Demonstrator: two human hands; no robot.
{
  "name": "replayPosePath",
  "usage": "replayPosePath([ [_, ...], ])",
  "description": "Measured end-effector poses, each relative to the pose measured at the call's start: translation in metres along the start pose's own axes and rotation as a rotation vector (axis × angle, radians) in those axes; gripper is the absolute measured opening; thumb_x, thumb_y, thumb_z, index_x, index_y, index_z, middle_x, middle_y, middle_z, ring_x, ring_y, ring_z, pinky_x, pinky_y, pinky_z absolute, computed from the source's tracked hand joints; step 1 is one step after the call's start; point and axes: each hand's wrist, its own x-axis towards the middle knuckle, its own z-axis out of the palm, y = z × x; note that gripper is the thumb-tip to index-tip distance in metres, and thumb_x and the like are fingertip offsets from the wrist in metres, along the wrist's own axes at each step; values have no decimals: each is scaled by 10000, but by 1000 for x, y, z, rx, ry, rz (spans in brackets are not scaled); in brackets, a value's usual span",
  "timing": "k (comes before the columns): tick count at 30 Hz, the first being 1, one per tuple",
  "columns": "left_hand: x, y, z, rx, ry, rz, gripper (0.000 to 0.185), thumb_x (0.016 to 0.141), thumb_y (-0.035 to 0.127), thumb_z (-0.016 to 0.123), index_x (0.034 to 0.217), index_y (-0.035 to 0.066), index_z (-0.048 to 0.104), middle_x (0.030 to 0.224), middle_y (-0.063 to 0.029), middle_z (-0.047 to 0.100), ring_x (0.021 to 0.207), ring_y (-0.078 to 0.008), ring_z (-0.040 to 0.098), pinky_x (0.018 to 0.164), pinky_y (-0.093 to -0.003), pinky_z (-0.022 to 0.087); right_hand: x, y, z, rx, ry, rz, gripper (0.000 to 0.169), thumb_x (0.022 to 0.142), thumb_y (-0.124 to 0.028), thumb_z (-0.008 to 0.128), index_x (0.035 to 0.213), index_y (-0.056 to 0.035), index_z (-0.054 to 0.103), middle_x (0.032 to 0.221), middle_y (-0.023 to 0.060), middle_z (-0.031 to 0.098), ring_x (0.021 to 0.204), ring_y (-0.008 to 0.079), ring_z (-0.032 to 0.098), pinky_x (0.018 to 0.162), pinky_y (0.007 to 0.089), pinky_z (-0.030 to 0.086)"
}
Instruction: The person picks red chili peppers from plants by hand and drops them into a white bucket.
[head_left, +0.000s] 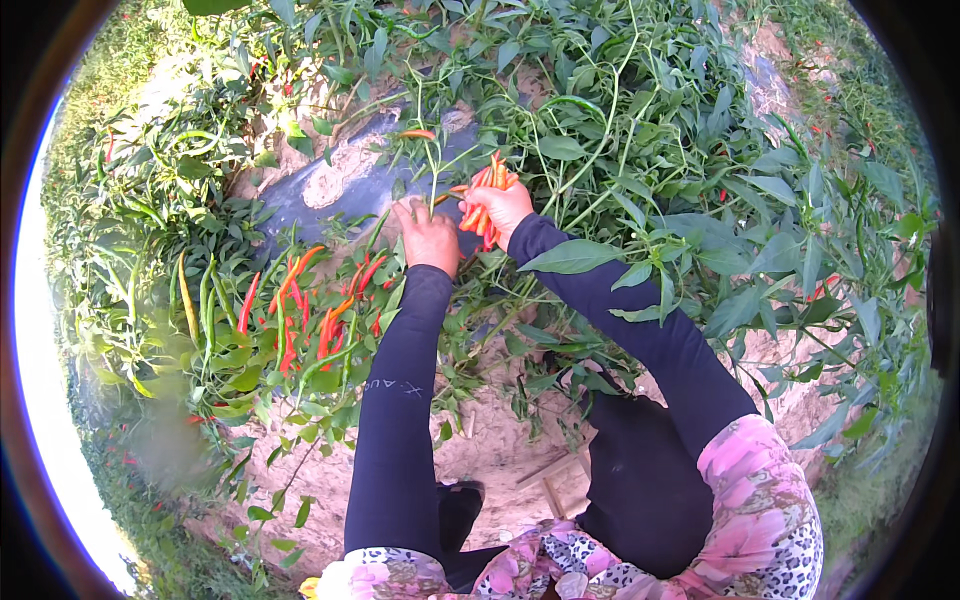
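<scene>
My right hand (504, 204) is closed around a bunch of orange-red chili peppers (491, 176), whose tips stick out above and below the fist. Just to its left, my left hand (427, 236) has its fingers at a green chili plant stem (434, 176); whether they grip it is hidden. A single orange chili (418, 134) hangs on the plant above that hand. Left of my left forearm, a cluster of red chilies (330, 330) hangs among leaves. Several long green chilies (208, 307) hang farther left.
Black plastic mulch film (352, 184) with soil on it lies behind my hands. Dense chili foliage (570, 142) rises at the back and right, and a leafy branch (652, 270) crosses my right sleeve. Bare soil (495, 450) and a dark shoe (459, 510) are below.
</scene>
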Motion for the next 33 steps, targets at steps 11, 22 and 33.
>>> replayPosePath([
  [11, -1, -10, 6, -161, -112, -79, 154, 722, 153, 490, 812, 125, 611, 897, -13, 543, 843, -213, 526, 787, -510, 347, 0, -2, -2, -126, -57, 28, 188, 604, 55, 564, 777, 2, 514, 613, 76, 544, 496, 161, 530, 454, 286, 447],
  [22, -47, -11, -34, -693, 229, -142, 121, 653, 62, 567, 772, 59, 541, 862, -76, 559, 765, -269, 543, 643, -366, 444, 11, 23, -23, -706, -345, 220, 218, 585, -88, 684, 724, -43, 522, 653, 42, 559, 571, 134, 527, 545, 277, 434],
  [33, -43, -19, -25, -656, 151, -120, 57, 683, 135, 565, 722, 103, 540, 722, -51, 529, 681, -244, 559, 543, -363, 453, -3, -1, -9, -685, -568, 393, 159, 639, -14, 633, 757, -39, 530, 671, 61, 570, 578, 140, 552, 522, 263, 442],
])
